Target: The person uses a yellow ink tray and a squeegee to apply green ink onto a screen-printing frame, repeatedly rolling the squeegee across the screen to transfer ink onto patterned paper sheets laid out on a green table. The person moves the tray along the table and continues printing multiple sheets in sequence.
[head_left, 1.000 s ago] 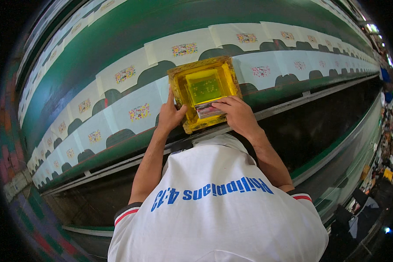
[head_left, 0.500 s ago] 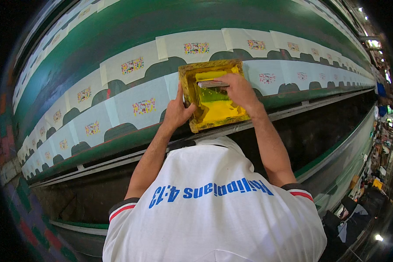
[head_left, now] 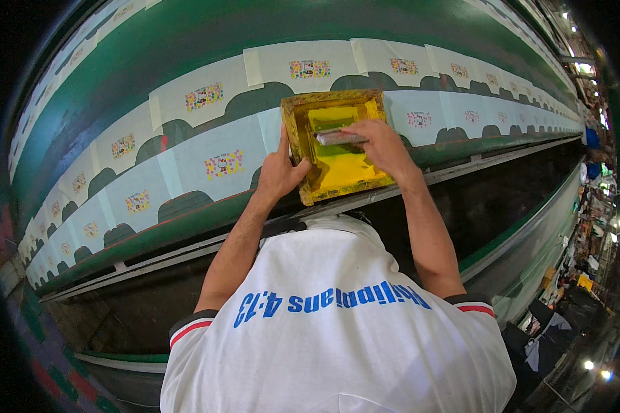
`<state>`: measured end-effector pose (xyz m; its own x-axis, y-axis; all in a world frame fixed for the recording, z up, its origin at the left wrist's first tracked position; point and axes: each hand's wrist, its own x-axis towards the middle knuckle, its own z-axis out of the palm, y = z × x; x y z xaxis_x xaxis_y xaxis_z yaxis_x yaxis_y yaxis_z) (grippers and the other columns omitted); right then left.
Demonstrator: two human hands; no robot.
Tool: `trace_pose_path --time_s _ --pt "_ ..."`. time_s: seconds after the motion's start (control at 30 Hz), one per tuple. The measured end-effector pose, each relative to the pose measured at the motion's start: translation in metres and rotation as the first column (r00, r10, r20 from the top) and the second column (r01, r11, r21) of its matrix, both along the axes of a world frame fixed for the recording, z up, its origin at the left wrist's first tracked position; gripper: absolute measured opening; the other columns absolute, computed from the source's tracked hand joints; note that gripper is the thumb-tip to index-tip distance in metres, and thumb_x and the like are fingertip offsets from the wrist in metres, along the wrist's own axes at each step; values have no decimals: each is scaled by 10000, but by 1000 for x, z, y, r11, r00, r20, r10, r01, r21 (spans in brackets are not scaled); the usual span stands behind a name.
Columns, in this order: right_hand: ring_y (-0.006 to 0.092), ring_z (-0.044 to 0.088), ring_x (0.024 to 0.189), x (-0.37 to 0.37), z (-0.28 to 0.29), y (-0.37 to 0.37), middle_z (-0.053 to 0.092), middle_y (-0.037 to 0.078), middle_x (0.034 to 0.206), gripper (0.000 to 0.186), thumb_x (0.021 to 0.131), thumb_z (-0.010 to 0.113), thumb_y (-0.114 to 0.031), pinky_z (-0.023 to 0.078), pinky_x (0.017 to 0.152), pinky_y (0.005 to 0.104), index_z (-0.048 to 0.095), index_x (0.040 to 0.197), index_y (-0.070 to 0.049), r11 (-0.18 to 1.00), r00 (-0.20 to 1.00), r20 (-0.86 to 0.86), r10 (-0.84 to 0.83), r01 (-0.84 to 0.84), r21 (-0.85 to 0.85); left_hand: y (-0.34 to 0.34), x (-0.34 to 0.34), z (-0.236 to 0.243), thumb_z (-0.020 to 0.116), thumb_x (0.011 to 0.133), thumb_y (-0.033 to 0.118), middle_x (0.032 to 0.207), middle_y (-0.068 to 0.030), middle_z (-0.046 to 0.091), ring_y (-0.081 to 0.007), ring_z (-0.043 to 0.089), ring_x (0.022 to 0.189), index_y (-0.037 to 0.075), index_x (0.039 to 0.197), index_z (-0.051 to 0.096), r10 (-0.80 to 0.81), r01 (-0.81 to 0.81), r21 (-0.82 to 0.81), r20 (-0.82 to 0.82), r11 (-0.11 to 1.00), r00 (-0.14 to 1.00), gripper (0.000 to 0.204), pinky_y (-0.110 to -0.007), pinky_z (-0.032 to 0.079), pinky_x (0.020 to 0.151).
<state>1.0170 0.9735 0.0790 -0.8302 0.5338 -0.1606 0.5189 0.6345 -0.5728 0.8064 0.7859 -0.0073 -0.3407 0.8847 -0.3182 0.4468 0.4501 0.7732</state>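
A wooden-sided screen-printing frame (head_left: 332, 100), stained yellow, lies over the row of pale blue pieces on the long table. Yellow ink (head_left: 344, 168) spreads across the near part of its mesh, with a greenish patch further off. My right hand (head_left: 382, 143) grips a squeegee (head_left: 339, 137) inside the frame, fingers closed round its right part. On the frame's left side rests my left hand (head_left: 283, 172), its fingers along the outer edge and the thumb over the rim. The piece beneath the frame is hidden.
Pale blue pieces (head_left: 196, 162) with small colourful prints run along the green table (head_left: 207, 38). A cream-coloured row (head_left: 282, 65) lies behind them. A metal rail (head_left: 455, 167) follows the near edge. Another long table (head_left: 530, 234) and clutter are at right.
The squeegee and my right hand have come slightly toward me over the mesh, and the squeegee has tilted. My left hand stays on the frame. The view has shifted a little.
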Motion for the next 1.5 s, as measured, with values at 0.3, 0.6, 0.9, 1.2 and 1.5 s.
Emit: trace_pose_path --time_s 0.3,0.6,0.9,1.2,1.5 --pt "339 683 1219 45 2 -58 763 110 1277 485 886 613 48 569 1078 454 792 1313 -98 992 999 -38 -1 6 126 2 2 6 749 926 352 828 -306 758 -518 751 776 28 1768 52 19 -20 -32 -15 999 1000 1141 -583 620 741" --pt "299 686 1183 59 10 -42 757 72 1263 476 863 647 44 580 1054 422 798 1293 -92 990 993 -107 40 -25 137 14 15 25 751 937 277 782 -249 765 -444 765 691 17 1766 70 34 -35 -35 -47 999 998 1104 -521 623 664" --pt "309 693 1189 173 3 68 759 88 1262 450 850 655 46 582 1057 439 800 1263 -59 988 987 -159 -5 29 150 124 127 18 766 934 258 784 -224 771 -404 759 657 3 1762 60 4 0 37 -111 999 994 1118 -491 617 645" --pt "328 645 1265 252 -14 127 709 117 1311 436 882 679 -38 535 1117 448 770 1308 -65 990 993 -115 39 -23 139 188 200 -13 782 923 229 923 -242 809 -366 794 725 34 1769 132 92 -91 40 -24 995 995 1084 -454 626 687" --pt "324 628 1268 253 -19 128 694 125 1286 525 904 687 -71 505 1142 466 688 1429 -82 956 984 -156 86 -38 290 188 199 -16 772 925 174 1191 -228 818 -305 827 890 67 1776 185 128 -132 45 83 990 988 1040 -410 638 763"
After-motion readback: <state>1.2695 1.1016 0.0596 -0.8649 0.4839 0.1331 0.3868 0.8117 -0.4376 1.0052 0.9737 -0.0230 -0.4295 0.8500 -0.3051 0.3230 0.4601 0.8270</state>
